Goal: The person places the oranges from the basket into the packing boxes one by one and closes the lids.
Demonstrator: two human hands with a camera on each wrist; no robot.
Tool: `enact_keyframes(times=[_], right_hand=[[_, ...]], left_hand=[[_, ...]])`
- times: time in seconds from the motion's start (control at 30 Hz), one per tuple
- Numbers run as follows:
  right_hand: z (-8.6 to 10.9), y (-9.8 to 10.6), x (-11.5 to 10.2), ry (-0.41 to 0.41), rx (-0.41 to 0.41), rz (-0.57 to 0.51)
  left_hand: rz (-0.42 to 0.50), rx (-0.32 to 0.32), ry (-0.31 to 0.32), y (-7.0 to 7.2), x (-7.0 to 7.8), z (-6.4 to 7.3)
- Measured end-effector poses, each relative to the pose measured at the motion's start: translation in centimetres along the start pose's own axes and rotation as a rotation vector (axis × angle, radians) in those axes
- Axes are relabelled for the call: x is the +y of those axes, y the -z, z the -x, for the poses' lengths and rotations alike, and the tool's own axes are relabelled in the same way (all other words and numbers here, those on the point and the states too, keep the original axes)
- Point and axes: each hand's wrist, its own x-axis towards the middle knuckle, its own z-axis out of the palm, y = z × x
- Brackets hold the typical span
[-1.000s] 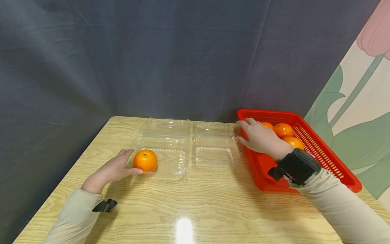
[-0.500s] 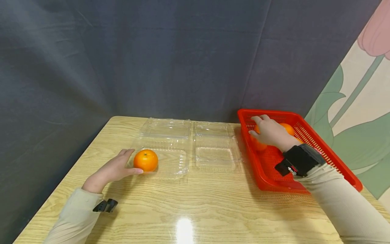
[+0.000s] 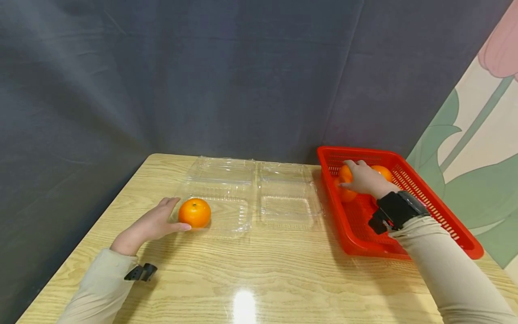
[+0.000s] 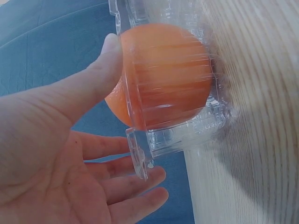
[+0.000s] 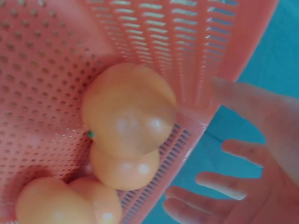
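Note:
An orange (image 3: 195, 213) sits in the left front corner of an open clear plastic clamshell (image 3: 226, 211). My left hand (image 3: 155, 222) is beside it, fingers loosely extended; in the left wrist view the thumb (image 4: 100, 67) lies at the tray's rim by the orange, and the other fingers are outside the tray wall. My right hand (image 3: 366, 179) reaches over the red basket (image 3: 352, 240), thumb and fingers spread above the oranges (image 5: 128, 109) at its left side. It holds nothing in the right wrist view. Part of the fruit is hidden behind this hand in the head view.
A second open clear clamshell (image 3: 287, 204) lies between the first one and the basket. Another orange (image 3: 381, 172) is at the basket's back. A dark cloth (image 3: 243, 81) hangs behind the wooden table (image 3: 202, 279).
My right hand has moved from the basket's left rim inward to the right, over the oranges, uncovering some at the left side. The left hand and its orange have stayed in place.

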Motion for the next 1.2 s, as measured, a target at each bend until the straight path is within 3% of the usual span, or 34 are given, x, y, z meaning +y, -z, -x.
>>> enact_keyframes(times=[0.33,0.73,1.0,1.1,1.2], right_hand=[[-0.7,-2.2,1.7,0.044,-0.027,-0.042],[-1.0,-3.4,2.9,-0.009,-0.113,-0.120],[0.5,-3.3,2.5,-0.093,-0.171,-0.358],[1.4,-3.1,2.0,-0.191,-0.222,-0.527],[1.6,-3.1,1.8,-0.213,-0.228,-0.575]], left_hand=[[0.000,0.002,-0.002,-0.1,0.0,0.0],[0.003,0.002,0.002,-0.2,0.0,0.0],[0.012,0.010,-0.018,-0.1,0.1,0.2],[0.012,0.007,-0.012,-0.1,0.1,0.2],[0.009,0.007,-0.010,-0.1,0.1,0.2]])
